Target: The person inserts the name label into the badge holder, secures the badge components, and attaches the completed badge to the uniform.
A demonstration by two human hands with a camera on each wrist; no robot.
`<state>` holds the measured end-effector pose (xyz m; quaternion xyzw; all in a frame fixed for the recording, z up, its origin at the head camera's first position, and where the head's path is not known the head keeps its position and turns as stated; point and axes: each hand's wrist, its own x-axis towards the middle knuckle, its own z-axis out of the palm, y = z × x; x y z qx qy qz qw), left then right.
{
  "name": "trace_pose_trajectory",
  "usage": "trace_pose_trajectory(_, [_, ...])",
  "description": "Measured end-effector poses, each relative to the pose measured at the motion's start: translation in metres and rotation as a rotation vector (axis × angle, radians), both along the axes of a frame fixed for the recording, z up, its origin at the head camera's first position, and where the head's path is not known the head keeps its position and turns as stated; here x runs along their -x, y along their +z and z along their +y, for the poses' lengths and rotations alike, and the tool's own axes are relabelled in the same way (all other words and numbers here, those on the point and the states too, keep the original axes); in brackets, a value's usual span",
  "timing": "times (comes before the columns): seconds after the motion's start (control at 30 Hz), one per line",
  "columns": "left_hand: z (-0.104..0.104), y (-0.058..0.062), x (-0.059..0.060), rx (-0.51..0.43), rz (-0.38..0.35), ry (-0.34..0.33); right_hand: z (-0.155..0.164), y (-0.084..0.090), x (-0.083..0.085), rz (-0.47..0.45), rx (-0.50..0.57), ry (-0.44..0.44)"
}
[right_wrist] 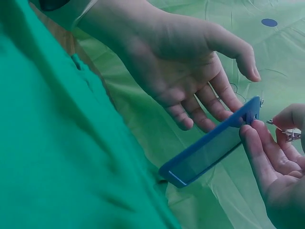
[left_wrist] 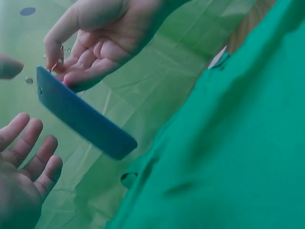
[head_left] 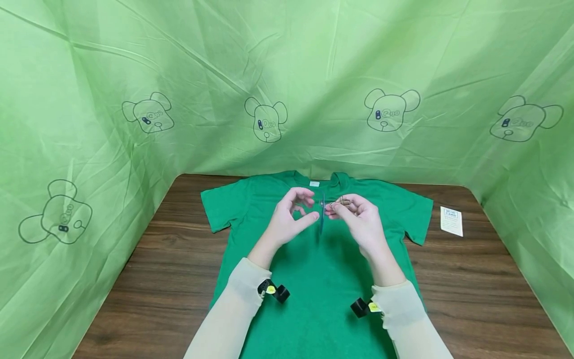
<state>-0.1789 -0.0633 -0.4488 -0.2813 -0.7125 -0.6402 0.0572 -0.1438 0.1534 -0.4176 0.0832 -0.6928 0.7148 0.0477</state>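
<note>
Above a green T-shirt (head_left: pixel 314 279), my right hand (head_left: pixel 363 224) pinches a small metal clip (right_wrist: pixel 291 135) between thumb and fingers. At its fingertips hangs a blue badge holder (right_wrist: pixel 205 150) with a clear window and a slot at its top end. The head view shows the holder edge-on; the left wrist view shows its plain blue side (left_wrist: pixel 88 117). Just to the left, my left hand (head_left: pixel 291 214) is spread, thumb apart from the fingers, and holds nothing. Whether its fingertips touch the holder is hard to tell.
The T-shirt lies spread on a dark wooden table (head_left: pixel 152 289), collar at the far side. A white card (head_left: pixel 451 221) with blue print lies right of the sleeve. Green cloth walls (head_left: pixel 314 60) with bear drawings enclose the table at the back and sides.
</note>
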Motion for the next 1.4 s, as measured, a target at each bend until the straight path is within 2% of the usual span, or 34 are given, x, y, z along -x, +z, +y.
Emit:
trace_pose_trajectory(0.13, [-0.003,-0.003,0.002,0.056,0.019,-0.036,0.001,0.0,0.0,-0.001,0.003,0.005])
trace_pose_trajectory(0.3, [-0.003,-0.01,0.004,0.121,0.001,-0.089,0.001,0.0,0.0,-0.016,-0.009,0.001])
trace_pose_trajectory(0.5, [-0.002,-0.018,0.007,0.17,-0.007,-0.116,0.001,0.001,0.0,-0.022,0.009,0.014])
trace_pose_trajectory(0.83, [0.0,-0.022,0.007,0.196,-0.038,-0.084,0.003,0.002,0.0,-0.038,0.04,0.028])
trace_pose_trajectory(1.17, [0.0,-0.021,0.006,0.197,0.009,-0.042,0.007,0.0,0.001,-0.042,0.063,0.017])
trace_pose_trajectory(1.4, [0.0,-0.021,0.006,0.188,0.013,-0.025,0.009,0.0,0.002,-0.056,0.044,-0.009])
